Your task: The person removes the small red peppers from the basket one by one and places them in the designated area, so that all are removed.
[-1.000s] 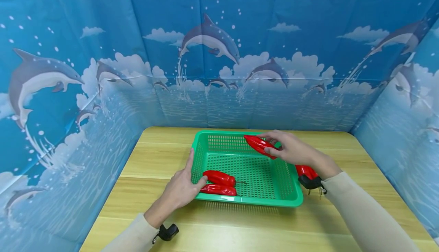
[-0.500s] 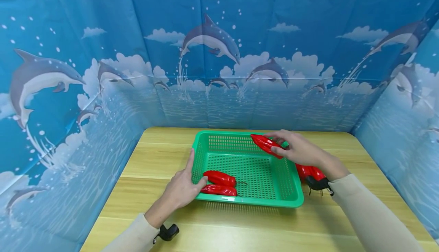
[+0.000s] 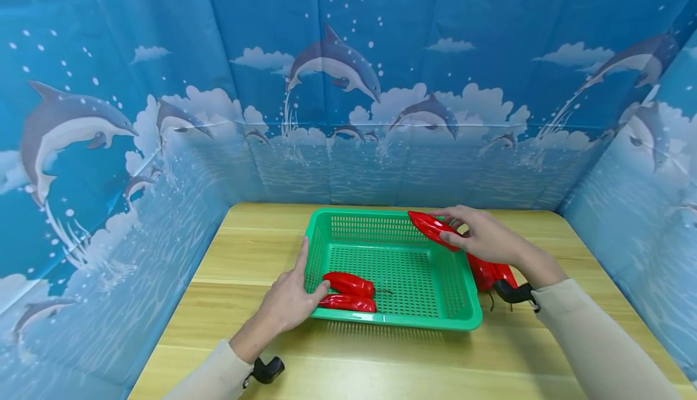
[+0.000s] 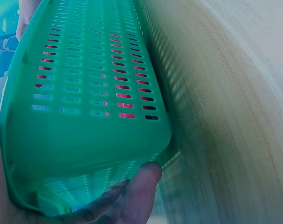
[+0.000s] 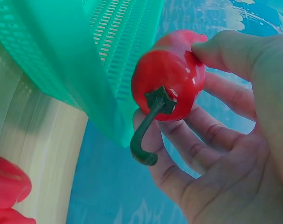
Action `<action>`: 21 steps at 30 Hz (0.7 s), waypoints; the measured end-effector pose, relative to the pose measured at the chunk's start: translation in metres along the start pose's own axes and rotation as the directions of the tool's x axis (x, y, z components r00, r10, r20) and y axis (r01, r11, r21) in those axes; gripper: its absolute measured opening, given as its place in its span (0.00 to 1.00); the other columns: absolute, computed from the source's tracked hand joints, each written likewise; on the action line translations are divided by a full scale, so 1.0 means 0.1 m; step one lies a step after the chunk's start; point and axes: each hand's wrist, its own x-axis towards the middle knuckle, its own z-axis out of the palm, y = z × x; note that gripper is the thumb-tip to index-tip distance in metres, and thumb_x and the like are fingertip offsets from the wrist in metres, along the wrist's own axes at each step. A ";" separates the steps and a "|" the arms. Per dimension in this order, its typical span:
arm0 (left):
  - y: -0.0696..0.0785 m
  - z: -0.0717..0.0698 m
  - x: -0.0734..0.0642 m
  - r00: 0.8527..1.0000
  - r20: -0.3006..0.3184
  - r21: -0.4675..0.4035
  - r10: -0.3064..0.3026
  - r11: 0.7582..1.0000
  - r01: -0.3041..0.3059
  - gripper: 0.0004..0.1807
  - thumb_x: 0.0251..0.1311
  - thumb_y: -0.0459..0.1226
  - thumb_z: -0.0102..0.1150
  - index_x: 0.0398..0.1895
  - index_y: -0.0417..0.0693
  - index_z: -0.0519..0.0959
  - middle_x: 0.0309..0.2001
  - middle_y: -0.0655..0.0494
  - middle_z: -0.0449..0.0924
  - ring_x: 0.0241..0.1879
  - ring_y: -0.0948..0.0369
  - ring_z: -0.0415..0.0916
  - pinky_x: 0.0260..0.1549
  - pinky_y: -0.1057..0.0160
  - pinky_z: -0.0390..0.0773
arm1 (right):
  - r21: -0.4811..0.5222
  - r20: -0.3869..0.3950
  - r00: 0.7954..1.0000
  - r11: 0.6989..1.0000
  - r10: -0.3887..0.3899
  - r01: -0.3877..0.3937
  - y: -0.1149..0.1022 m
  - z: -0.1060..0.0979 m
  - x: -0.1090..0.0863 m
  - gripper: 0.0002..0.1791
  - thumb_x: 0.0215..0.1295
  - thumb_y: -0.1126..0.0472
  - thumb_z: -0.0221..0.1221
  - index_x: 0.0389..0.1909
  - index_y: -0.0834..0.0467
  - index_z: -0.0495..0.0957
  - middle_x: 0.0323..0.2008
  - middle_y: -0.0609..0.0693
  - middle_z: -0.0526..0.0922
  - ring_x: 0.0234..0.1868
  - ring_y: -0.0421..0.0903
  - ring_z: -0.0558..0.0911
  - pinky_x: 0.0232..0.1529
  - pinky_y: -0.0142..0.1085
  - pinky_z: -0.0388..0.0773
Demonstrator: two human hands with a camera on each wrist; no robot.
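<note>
In the head view, my right hand [image 3: 484, 233] pinches a glossy red pepper [image 3: 429, 224] above the back right corner of a green plastic basket [image 3: 414, 322]. The right wrist view shows this pepper [image 5: 167, 72] between thumb and fingers, its curved green stem [image 5: 143, 140] facing the camera. At the basket's near left corner, my left hand [image 3: 291, 297] holds the rim, thumb over the edge. Its fingers [image 4: 143, 186] lie along the outside wall in the left wrist view. Two red peppers [image 3: 351, 283] lie side by side inside the basket, close to the left thumb.
Several more red peppers [image 3: 488, 272] lie on the wooden table [image 3: 218, 291] to the right of the basket, partly hidden under my right wrist. A blue curtain [image 3: 348, 164] printed with dolphins stands around the table's back and sides.
My right hand has moved right with the pepper, from over the basket's back part toward its right rim. The left hand and the basket have stayed in place.
</note>
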 end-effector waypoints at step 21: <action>-0.01 0.01 0.00 1.000 -0.005 -0.001 0.002 1.000 -0.002 0.63 0.79 0.56 0.67 1.00 0.62 0.32 0.18 0.57 0.72 0.14 0.60 0.66 0.17 0.63 0.68 | -0.015 -0.023 0.999 0.999 0.039 -0.040 0.16 -0.08 -0.12 0.29 0.89 0.56 0.66 0.85 0.54 0.78 0.68 0.58 0.88 0.64 0.58 0.89 0.56 0.54 0.90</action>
